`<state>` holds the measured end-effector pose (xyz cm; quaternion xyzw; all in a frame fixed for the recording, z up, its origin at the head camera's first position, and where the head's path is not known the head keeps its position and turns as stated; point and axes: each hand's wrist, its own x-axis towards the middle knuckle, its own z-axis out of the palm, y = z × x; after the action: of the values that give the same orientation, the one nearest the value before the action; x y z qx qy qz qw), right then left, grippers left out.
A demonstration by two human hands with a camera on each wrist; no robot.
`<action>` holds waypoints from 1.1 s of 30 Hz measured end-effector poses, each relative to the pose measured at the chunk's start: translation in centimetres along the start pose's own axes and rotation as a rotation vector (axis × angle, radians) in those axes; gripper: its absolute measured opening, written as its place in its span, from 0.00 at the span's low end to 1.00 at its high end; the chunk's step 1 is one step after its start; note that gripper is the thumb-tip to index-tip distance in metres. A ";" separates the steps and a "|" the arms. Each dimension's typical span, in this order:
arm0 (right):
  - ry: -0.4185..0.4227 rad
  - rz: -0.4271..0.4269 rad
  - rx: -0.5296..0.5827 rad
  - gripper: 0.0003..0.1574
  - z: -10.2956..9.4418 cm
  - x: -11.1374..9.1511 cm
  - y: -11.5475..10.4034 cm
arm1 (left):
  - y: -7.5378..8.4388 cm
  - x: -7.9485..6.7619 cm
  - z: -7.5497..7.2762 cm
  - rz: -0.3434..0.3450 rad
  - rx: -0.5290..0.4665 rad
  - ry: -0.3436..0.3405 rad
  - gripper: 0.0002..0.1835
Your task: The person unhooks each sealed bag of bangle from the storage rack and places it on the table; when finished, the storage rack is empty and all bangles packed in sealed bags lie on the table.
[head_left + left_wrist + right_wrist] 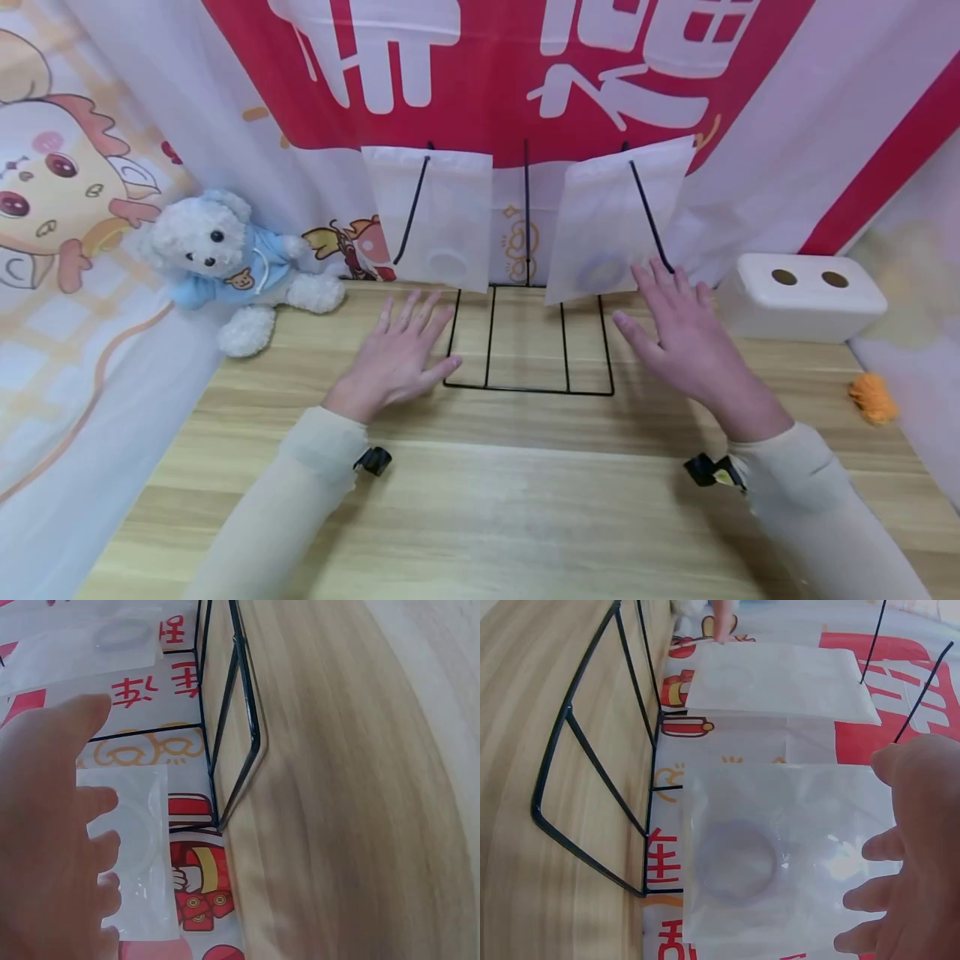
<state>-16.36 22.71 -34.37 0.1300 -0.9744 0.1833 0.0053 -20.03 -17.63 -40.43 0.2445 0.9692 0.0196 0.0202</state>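
A black wire rack (pixel 528 389) stands on the wooden table, with hooks jutting toward me. On its left hook hangs a whitish translucent bag (pixel 431 212); a similar bag (pixel 611 229) hangs tilted on the right hook. Inside the right-hand bag, a pale ring-shaped item (pixel 739 862) shows through in the right wrist view. My left hand (pixel 397 357), fingers spread and holding nothing, is below and left of the left bag. My right hand (pixel 690 350) has its fingers extended near the right bag's lower edge and hook tip; whether it touches either, I cannot tell.
A white teddy bear (pixel 258 267) in a blue hoodie sits left of the rack. To the right stands a white box (pixel 806 304) with two round holes, and an orange fluffy item (pixel 872 398) lies near the table's right edge. Printed cloth (pixel 491 83) hangs behind.
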 end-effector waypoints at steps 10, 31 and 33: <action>0.113 0.011 0.154 0.54 -1.3 0.3 0.7 | -0.9 0.1 0.9 0.029 -0.055 -0.040 0.45; 0.592 0.012 0.420 0.26 -2.1 0.7 1.9 | -2.3 0.7 2.8 0.086 -0.105 -0.146 0.45; 0.603 0.044 0.438 0.26 -2.3 0.8 1.9 | -2.4 0.8 2.8 0.081 -0.109 -0.157 0.45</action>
<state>-17.72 25.06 -32.91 0.0472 -0.8694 0.4175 0.2600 -21.70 -19.27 -43.37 0.2827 0.9515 0.0541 0.1085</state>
